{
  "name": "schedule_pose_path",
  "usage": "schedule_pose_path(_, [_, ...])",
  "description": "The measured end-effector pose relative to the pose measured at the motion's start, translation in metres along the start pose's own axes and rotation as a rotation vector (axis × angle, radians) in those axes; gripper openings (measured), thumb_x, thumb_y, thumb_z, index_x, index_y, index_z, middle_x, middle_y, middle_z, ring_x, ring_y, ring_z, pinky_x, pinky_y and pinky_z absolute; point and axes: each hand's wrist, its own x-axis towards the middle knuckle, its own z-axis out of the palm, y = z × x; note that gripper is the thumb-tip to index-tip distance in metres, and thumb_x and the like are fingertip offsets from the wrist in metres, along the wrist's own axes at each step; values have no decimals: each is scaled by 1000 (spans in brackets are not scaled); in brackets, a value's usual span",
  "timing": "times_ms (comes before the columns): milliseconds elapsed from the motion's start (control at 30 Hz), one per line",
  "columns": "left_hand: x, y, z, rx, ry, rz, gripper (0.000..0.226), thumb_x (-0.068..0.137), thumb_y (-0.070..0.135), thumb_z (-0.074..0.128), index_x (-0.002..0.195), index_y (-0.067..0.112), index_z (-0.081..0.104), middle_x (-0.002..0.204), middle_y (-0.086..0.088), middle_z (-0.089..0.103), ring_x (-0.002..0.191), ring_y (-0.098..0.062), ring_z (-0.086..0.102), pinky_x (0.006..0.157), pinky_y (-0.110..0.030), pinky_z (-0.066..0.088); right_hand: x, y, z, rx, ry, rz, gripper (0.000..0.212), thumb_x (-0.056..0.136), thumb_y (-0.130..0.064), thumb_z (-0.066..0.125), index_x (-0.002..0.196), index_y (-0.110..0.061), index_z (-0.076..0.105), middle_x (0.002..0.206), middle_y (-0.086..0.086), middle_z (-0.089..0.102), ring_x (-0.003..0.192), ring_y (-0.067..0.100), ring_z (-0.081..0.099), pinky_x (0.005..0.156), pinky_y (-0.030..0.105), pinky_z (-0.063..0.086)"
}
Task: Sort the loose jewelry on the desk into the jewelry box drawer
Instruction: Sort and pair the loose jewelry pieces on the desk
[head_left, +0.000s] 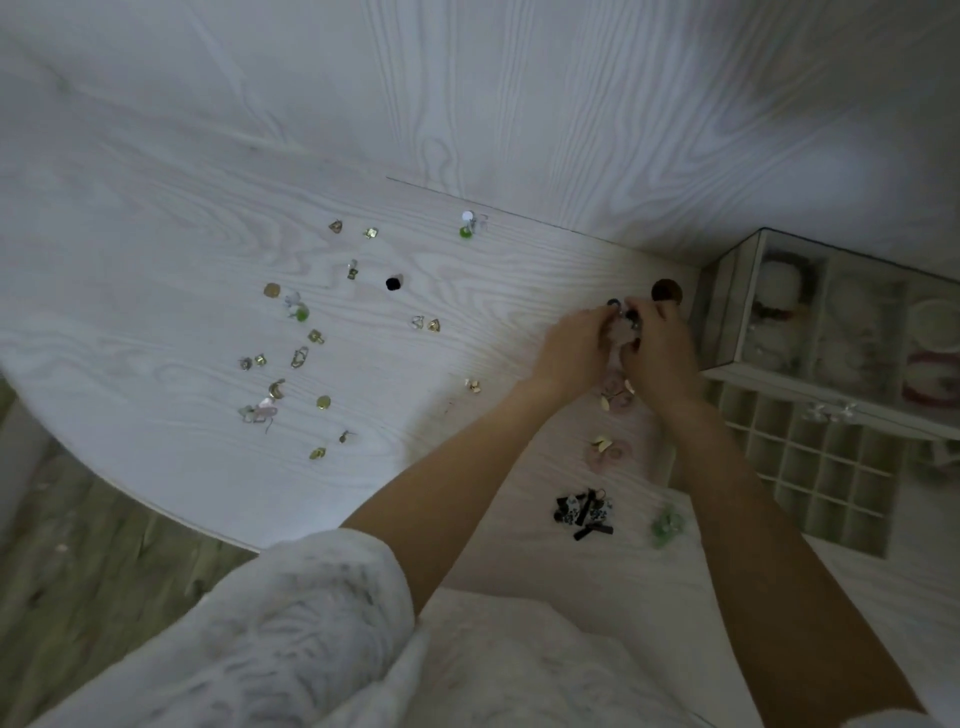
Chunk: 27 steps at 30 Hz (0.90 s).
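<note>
A person's left hand (574, 345) and right hand (657, 345) meet just left of the jewelry box (727, 306) at the back of a white desk (156, 322), fingers curled inward and pinched together on a small dark-beaded piece (623, 318) held between them; its exact form is too small and blurred to make out. The box's drawer (810, 467) stands pulled out below and in front of the glass-topped upper tray, its grid of small compartments looking mostly unfilled from this angle, though the far cells are hard to read.

Sorting appears to be at an early stage. Well to the left of the box, a wide scatter of gold earrings (298, 357), a green-beaded pair (298, 310) and a black stud (394, 283) lies across the desk, while another green-and-white pair (467, 224) sits near the back edge. Closer to the box, under and in front of the forearms, lie pink pieces with gold leaves (605, 449), a black-and-white bow cluster (584, 512) and a pale green piece (665, 525). A dark round item (666, 290) rests just beside the box's near corner.

By this evidence, nearly every loose piece has yet to reach the drawer, and the item in hand is probably being paired or fastened before it goes in.
</note>
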Motion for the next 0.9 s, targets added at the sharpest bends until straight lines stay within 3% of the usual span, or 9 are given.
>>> schedule_pose_path(133, [-17,-12,-21,-8,-41,25,41,86,0,48,126,5,52,127,-17,57,116,-31,52,96,-34,40,-6,-8,-3,-80,6,-38,50,80,7,48,129,-5,48,128,21,44,114,38,41,90,37,36])
schedule_pose_path(333, [-83,-61,-85,144,219,145,26,90,13,54,115,15,60,113,-3,64,108,-22,54,91,-24,37,-32,-51,-8,-73,114,-234,44,84,-1,51,128,-6,48,124,17,48,115,34,40,94,36,35])
schedule_pose_path(433, [-124,-90,-118,208,341,12,24,90,22,55,113,21,61,91,5,70,93,-17,59,74,-26,42,-46,-81,7,-73,55,-388,40,83,-2,53,124,-7,53,120,16,53,112,33,43,95,36,35])
schedule_pose_path(500, [-143,-108,-133,210,392,-104,23,90,26,55,112,22,61,87,6,70,88,-16,58,70,-25,40,-48,-95,23,-76,-22,-441,39,83,-3,53,121,-8,55,119,15,55,111,32,44,95,38,37])
schedule_pose_path(600, [-161,-135,-146,221,461,-247,23,90,21,57,111,18,63,96,1,68,92,-20,57,72,-27,41,-38,-112,44,-65,-122,-462,39,83,-3,52,122,-9,54,123,13,54,112,32,43,95,42,40])
schedule_pose_path(733, [-167,-158,-154,273,462,-349,34,84,17,60,119,16,58,114,-7,61,102,-27,53,83,-36,43,1,-132,53,-68,-79,-469,43,86,0,49,129,-7,49,133,14,46,120,32,40,98,42,42])
schedule_pose_path(900, [-175,-166,-160,258,414,-353,35,84,17,62,119,14,58,113,-9,59,100,-28,54,84,-33,42,63,-155,60,-155,-87,-478,53,89,8,40,140,-6,35,152,16,23,140,29,18,114,31,16])
